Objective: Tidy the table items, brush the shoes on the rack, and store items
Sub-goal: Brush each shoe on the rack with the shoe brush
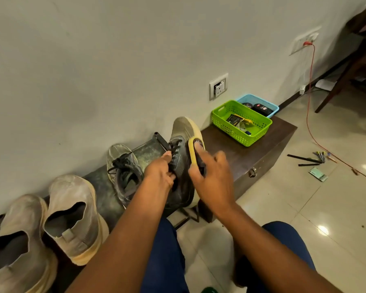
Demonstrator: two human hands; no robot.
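Note:
My left hand (160, 173) grips a dark grey laced shoe (181, 144) by its lace area and holds it tipped on its side, toe pointing away. My right hand (211, 176) grips a yellow-backed shoe brush (192, 150) and presses it against the shoe's side near the pale sole. The matching grey shoe (123, 166) lies on the low dark rack (106, 187) just left of my hands. A pair of dusty beige slip-on shoes (72, 212) stands at the rack's left end.
A green basket (241, 122) with small packets and a blue basket (260, 104) with black tins sit on a dark box (268, 144) to the right. Pens (306, 159) and a card lie on the tiled floor. An orange cable (310, 85) hangs from a wall socket.

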